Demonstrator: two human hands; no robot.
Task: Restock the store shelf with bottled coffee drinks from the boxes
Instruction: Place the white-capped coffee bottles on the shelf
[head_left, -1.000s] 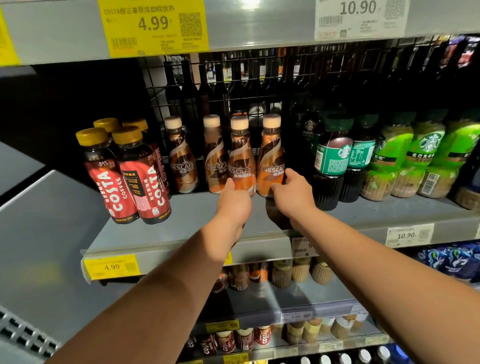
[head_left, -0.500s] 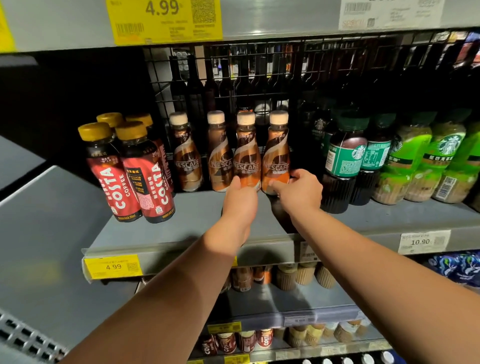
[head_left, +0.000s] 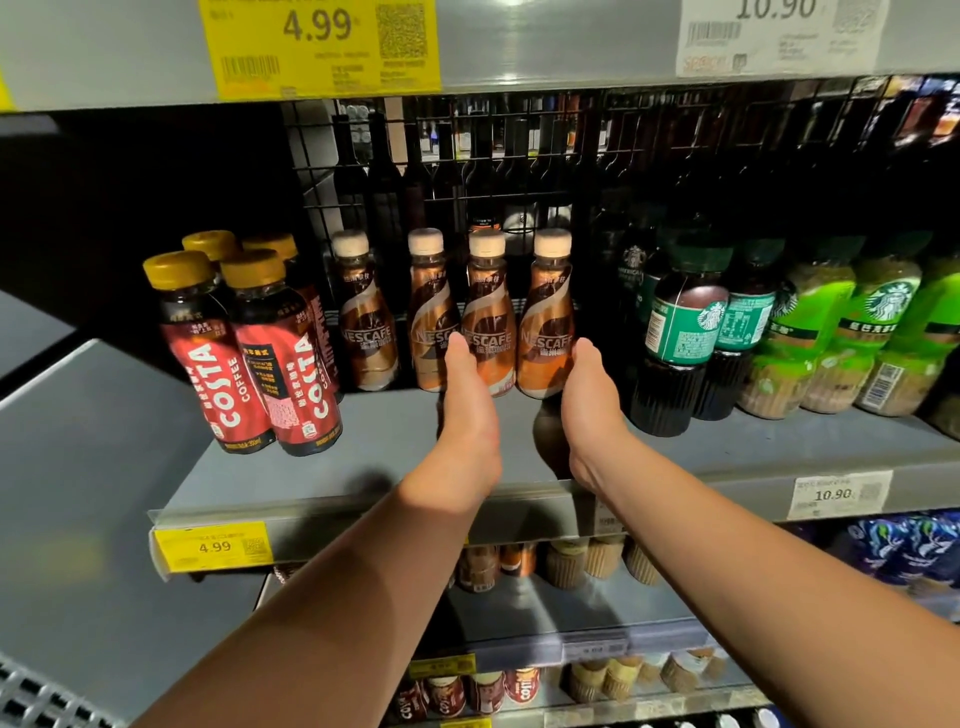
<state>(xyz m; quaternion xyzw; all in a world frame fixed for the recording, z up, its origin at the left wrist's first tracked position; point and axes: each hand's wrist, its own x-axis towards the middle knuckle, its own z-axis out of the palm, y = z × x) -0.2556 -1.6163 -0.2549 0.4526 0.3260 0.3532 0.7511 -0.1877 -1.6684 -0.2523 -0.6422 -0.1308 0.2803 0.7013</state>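
Several brown Nescafe coffee bottles with cream caps stand in a row on the grey shelf (head_left: 363, 467). The two rightmost, one bottle (head_left: 488, 306) and its neighbour (head_left: 548, 312), stand side by side between my hands. My left hand (head_left: 467, 415) lies edge-up against the left side of that pair, thumb on top. My right hand (head_left: 592, 410) lies against the pair's right side. Both hands look flat, and their fingertips are hidden behind the bottles. Another Nescafe bottle (head_left: 428, 312) stands just left of my left hand.
Red Costa coffee bottles (head_left: 275, 353) with yellow caps stand at the shelf's left. Dark and green Starbucks bottles (head_left: 685, 322) crowd the right. A black wire grid (head_left: 467, 171) backs the shelf. Lower shelves hold small cups and cans (head_left: 571, 561). Price tags hang on the shelf edges.
My hands have moved from the fronts of the two bottles' bases to their outer sides, flattening against them. The view has shifted slightly.
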